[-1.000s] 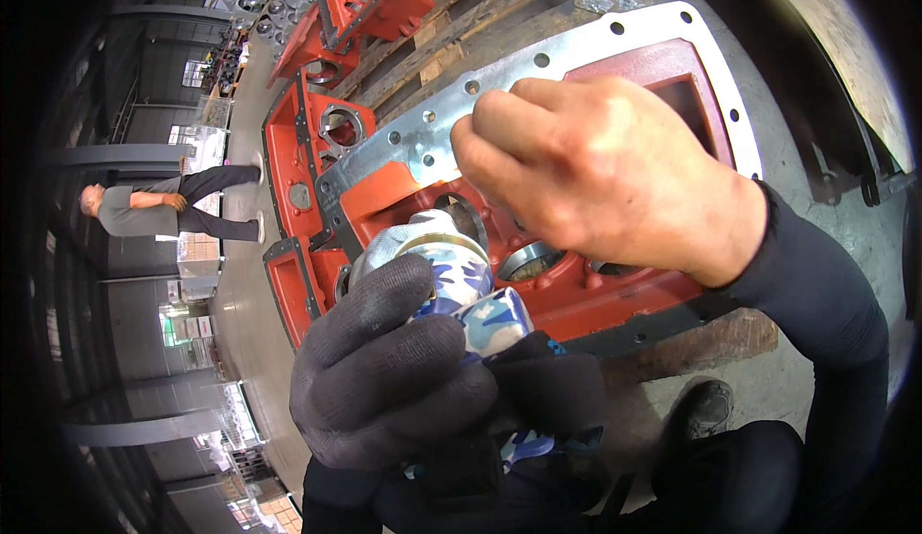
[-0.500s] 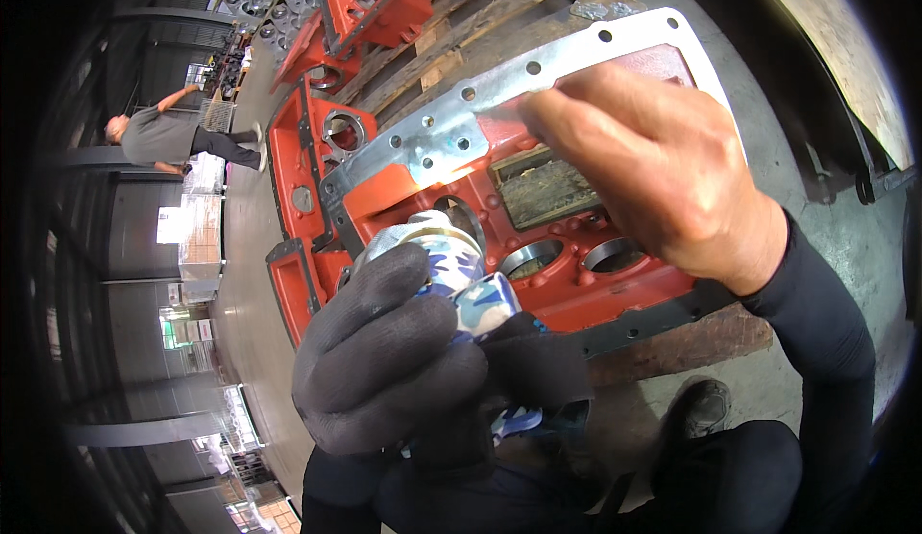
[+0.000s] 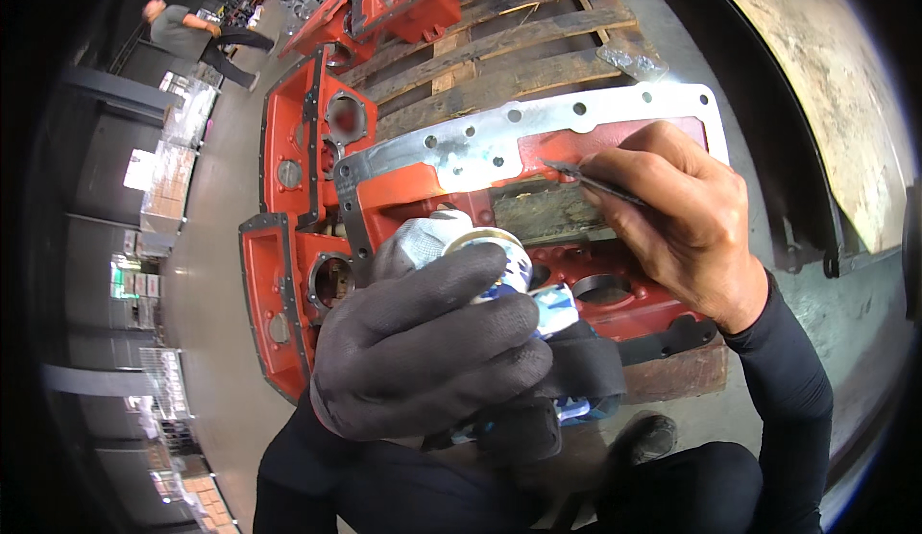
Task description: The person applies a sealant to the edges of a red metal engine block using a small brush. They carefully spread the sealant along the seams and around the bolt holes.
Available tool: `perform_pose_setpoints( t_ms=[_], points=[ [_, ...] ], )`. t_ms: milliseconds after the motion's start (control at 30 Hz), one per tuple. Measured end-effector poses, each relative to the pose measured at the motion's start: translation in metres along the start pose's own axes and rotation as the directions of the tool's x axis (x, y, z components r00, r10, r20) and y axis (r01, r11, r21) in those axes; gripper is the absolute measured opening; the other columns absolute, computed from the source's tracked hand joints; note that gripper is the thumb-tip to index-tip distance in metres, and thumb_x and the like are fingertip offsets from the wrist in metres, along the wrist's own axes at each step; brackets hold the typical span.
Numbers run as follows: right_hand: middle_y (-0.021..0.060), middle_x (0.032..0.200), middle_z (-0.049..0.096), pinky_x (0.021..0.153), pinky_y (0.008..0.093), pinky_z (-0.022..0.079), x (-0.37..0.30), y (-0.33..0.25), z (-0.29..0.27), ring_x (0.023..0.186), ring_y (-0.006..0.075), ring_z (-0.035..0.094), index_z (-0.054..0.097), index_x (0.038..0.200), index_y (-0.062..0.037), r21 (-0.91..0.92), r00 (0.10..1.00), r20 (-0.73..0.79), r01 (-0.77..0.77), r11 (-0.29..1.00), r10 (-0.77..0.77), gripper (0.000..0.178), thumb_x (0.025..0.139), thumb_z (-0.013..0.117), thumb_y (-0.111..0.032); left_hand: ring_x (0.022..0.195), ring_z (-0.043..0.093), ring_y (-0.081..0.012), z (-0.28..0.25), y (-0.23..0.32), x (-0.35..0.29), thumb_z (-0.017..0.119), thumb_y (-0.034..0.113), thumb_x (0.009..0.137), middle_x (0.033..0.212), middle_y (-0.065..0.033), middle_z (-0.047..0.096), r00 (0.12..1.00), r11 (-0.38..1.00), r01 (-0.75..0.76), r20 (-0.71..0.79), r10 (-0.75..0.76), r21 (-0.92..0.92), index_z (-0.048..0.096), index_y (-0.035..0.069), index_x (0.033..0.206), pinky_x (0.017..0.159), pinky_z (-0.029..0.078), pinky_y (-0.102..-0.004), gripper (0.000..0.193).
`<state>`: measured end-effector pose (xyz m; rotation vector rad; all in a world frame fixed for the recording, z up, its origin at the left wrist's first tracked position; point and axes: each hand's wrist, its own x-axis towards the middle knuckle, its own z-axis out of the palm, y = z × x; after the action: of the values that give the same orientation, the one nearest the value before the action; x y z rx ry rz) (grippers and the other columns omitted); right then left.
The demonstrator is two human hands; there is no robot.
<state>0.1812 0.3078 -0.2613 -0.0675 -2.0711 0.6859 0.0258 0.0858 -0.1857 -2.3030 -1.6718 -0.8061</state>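
Observation:
My left hand (image 3: 432, 342), in a dark glove, is closed round a short cylinder with a blue-and-white camouflage pattern (image 3: 519, 270); its far end and full kind are hidden. A pale grey knitted patch (image 3: 423, 238) shows beside its rim. My bare right hand (image 3: 682, 212) pinches a slim, dark, pointed tool (image 3: 615, 190), tip pointing left. Beneath both hands lies a large red metal casting (image 3: 403, 188) with a bare silver flange (image 3: 615, 111) pierced by bolt holes. The tool's tip appears over the red recess beside the flange; whether it touches I cannot tell.
More red castings (image 3: 274, 327) stand to the left and at the far side (image 3: 403, 1). A wooden pallet (image 3: 509, 73) carries a crumpled clear plastic bag (image 3: 632, 61). A dark-framed panel (image 3: 816, 92) rises at right. A person (image 3: 197, 35) walks at far left.
My right hand has shifted lower in the picture, and its pointed tool now shows clearly. My left hand keeps the cylinder, now slightly farther right. The distant person has moved upward in the picture.

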Motion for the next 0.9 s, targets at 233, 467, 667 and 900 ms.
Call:
perform_pose_setpoints(
  t_ms=[233, 467, 667, 900],
  points=[
    [0.0143, 0.094, 0.072, 0.071, 0.0373, 0.057, 0.017, -0.003, -0.002, 0.083, 0.0303, 0.072, 0.073, 0.106, 0.0024, -0.054, 0.990, 0.137, -0.009, 0.998, 0.017, 0.020, 0.088, 0.082, 0.000, 0.105, 0.076, -0.0230, 0.012, -0.011, 0.000, 0.089, 0.009, 0.073, 0.111, 0.0052, 0.074, 0.991, 0.991, -0.123, -0.057, 0.119, -0.060, 0.081, 0.018, 0.095, 0.079, 0.068, -0.0274, 0.025],
    [0.0160, 0.097, 0.073, 0.072, 0.0385, 0.059, 0.029, -0.004, 0.007, 0.084, 0.0323, 0.075, 0.071, 0.108, 0.0031, -0.107, 0.976, 0.217, 0.019, 0.994, 0.005, 0.022, 0.088, 0.080, 0.001, 0.118, 0.071, -0.0197, 0.022, -0.019, -0.009, 0.088, 0.013, 0.078, 0.121, 0.0098, 0.071, 0.977, 0.985, -0.142, -0.174, 0.123, -0.098, 0.082, 0.024, 0.107, 0.079, 0.067, -0.0221, 0.032],
    [0.0161, 0.095, 0.072, 0.071, 0.0385, 0.059, 0.035, -0.006, 0.021, 0.083, 0.0318, 0.074, 0.071, 0.111, 0.0032, -0.116, 0.966, 0.259, 0.044, 0.992, -0.012, 0.025, 0.087, 0.079, 0.003, 0.116, 0.072, -0.0182, 0.020, -0.016, -0.013, 0.087, 0.018, 0.080, 0.119, 0.0116, 0.072, 0.981, 0.994, -0.070, -0.188, 0.052, -0.089, 0.083, 0.028, 0.105, 0.077, 0.065, -0.0221, 0.027],
    [0.0146, 0.093, 0.070, 0.066, 0.0363, 0.058, 0.039, 0.007, 0.031, 0.078, 0.0291, 0.073, 0.071, 0.114, 0.0034, -0.163, 0.939, 0.275, 0.255, 0.953, -0.205, 0.031, 0.083, 0.075, 0.007, 0.105, 0.076, -0.0182, 0.013, -0.020, -0.010, 0.088, 0.020, 0.077, 0.108, 0.0111, 0.077, 0.988, 0.991, -0.096, -0.132, 0.083, -0.095, 0.083, 0.026, 0.097, 0.071, 0.065, -0.0238, 0.021]
  ],
)
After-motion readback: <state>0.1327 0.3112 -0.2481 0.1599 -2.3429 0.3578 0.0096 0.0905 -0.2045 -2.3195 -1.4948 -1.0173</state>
